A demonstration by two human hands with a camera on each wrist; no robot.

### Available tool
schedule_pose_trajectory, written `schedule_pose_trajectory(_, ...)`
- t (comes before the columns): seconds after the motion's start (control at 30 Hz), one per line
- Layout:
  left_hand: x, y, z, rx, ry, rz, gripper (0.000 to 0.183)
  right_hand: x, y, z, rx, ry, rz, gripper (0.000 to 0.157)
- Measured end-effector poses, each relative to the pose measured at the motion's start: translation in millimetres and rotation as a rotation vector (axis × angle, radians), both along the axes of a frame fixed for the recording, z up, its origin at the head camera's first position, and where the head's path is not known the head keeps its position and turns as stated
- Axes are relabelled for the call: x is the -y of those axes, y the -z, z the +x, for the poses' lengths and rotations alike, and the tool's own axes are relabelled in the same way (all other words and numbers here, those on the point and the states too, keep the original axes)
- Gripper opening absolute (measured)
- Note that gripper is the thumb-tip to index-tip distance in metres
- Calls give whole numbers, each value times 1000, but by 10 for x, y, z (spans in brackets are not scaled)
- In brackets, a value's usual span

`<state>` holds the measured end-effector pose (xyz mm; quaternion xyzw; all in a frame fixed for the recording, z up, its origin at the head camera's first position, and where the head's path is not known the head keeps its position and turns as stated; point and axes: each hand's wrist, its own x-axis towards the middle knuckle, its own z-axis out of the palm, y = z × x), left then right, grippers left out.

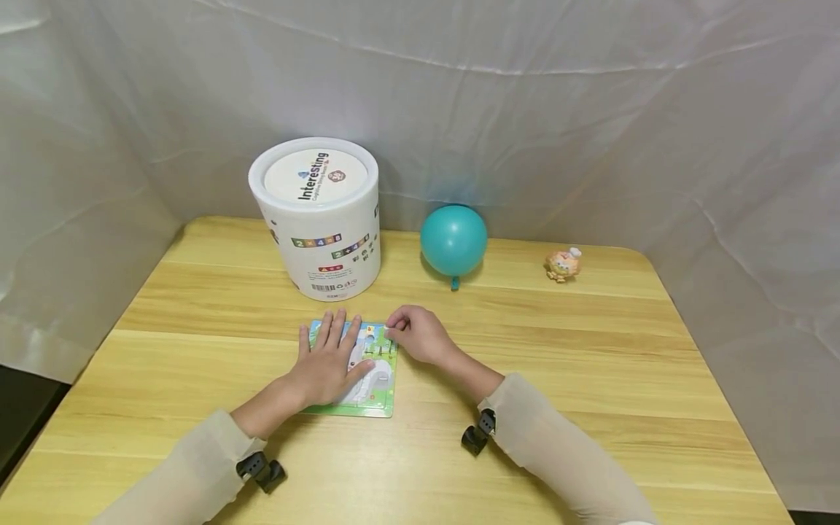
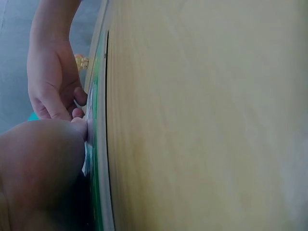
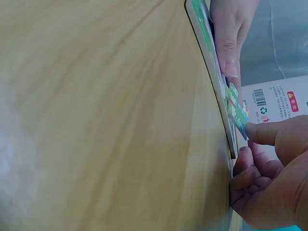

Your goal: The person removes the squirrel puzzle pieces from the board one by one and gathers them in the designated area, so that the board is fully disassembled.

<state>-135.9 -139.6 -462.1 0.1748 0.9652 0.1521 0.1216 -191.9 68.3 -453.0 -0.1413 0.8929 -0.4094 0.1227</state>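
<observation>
A thin jigsaw puzzle board (image 1: 382, 397) with a green, blue and grey printed picture lies flat on the table. Spread fingers of my left hand (image 1: 326, 368) rest on it, covering much of its left side. At the board's far right corner, my right hand (image 1: 423, 337) pinches a puzzle piece between thumb and forefinger. In the right wrist view the green piece (image 3: 237, 113) tilts up from the board, its thumb-side edge raised. The other fingers of that hand are curled beside the board's edge.
Behind the board stands a large white lidded tub (image 1: 328, 240). A teal balloon (image 1: 454, 240) sits at the back middle of the wooden table (image 1: 558, 364), and a small orange figurine (image 1: 563, 264) is further right. Grey cloth (image 1: 525, 109) hangs around the table.
</observation>
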Motion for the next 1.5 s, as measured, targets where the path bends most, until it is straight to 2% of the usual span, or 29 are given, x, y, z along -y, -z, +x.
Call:
schedule_pose_trajectory(0.33,3,-1,-2,4,0,8,85,10,9,-7,43,57,-89,6)
schedule_pose_trajectory(0.5,7,59,-27,1,-1,1,86,17,3,-24,76,89,-92,7)
schedule_pose_trajectory(0.63,21,116,-48,-5,-3,-2,87,7,-19,-40,126,108,-132,8)
schedule_pose_trajectory(0.87,30,119,-48,3,-6,13,87,-106,-61,-68,226,155,-246,11)
schedule_pose_trajectory(1.03,28,130,-45,6,-6,14,87,-365,-106,-125,227,172,-269,14)
schedule_pose_trajectory(1.2,20,118,-32,-2,-7,24,87,-739,-183,-182,270,193,-278,19)
schedule_pose_trajectory(1.5,23,114,-34,-8,-4,32,87,-1523,-287,-249,276,206,-185,33)
